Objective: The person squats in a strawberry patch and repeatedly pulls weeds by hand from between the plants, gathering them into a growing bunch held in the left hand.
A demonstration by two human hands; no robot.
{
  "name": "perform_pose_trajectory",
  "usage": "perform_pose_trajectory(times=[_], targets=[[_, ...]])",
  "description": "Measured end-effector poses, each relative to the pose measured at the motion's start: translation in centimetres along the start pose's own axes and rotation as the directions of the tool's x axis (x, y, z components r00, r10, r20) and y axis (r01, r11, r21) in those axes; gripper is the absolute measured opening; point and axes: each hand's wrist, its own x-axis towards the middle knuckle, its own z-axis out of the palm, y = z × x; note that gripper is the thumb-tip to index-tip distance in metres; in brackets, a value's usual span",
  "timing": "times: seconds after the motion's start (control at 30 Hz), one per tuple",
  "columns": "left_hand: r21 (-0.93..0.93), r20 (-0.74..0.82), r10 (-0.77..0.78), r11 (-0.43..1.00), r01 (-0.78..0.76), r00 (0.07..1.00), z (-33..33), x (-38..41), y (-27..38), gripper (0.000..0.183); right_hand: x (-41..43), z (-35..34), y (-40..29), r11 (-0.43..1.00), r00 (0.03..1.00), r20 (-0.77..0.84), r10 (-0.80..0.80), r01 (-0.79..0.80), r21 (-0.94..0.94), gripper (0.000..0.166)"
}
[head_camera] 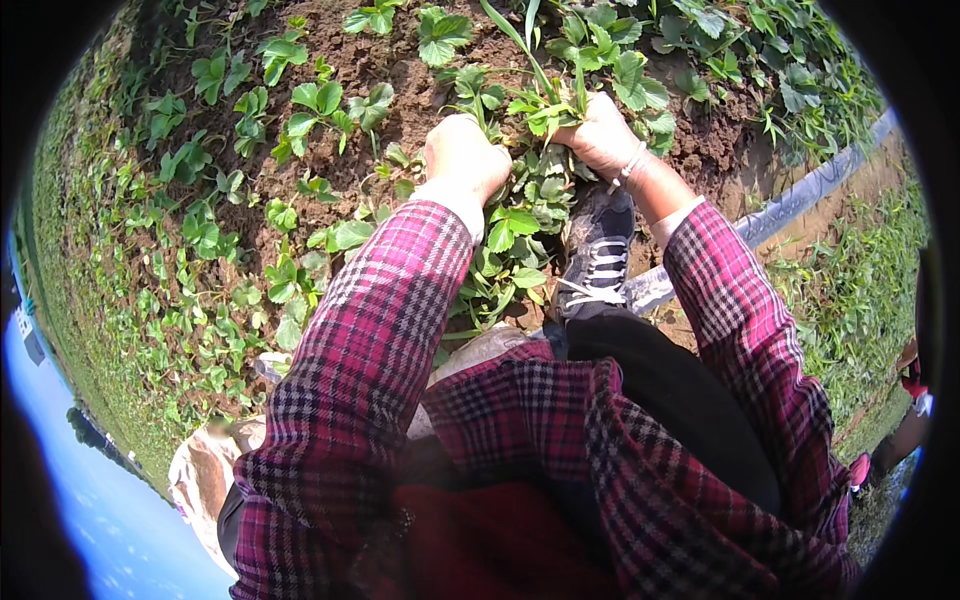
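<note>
My left hand [466, 159] is closed in a fist low among the strawberry plants, and green stems [486, 124] poke out beside its fingers. Close by on the right, my right hand [602, 139] grips a tuft of grassy leaves [553, 112], with long blades rising past the fist. The roots and the lower stems are hidden by my fingers and the foliage. Between and below both hands grows a dense clump of strawberry leaves [517, 225]. A dark shoe with white laces [598, 251] stands right beside that clump, under my right wrist.
Strawberry plants [202, 232] spread over brown soil [409, 97] to the left. A grey hose or pipe [814, 187] runs diagonally along the bed's right side, with grass [862, 300] beyond it. A pale sack [206, 480] lies at lower left. Part of another person [900, 431] shows at the right rim.
</note>
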Motion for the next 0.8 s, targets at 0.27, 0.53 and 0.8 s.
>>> perform_pose_trajectory(times=[0.27, 0.53, 0.8], targets=[[0.281, -0.044, 0.298, 0.920, -0.274, 0.954, -2.0, 0.1, -3.5, 0.020, 0.1, 0.3, 1.0, 0.999, 0.998, -0.057, 0.029, -0.030, -0.018, 0.020], [-0.299, 0.006, 0.157, 0.943, -0.148, 0.988, -1.3, 0.1, -6.2, 0.026, 0.2, 0.2, -0.3, 1.000, 1.000, -0.019, -0.006, 0.005, -0.017, 0.022], [0.279, 0.123, 0.251, 0.920, -0.276, 0.960, -0.6, -1.6, -0.7, 0.018, 0.0, 0.1, 0.0, 0.996, 1.000, -0.016, 0.008, -0.010, -0.085, 0.023]])
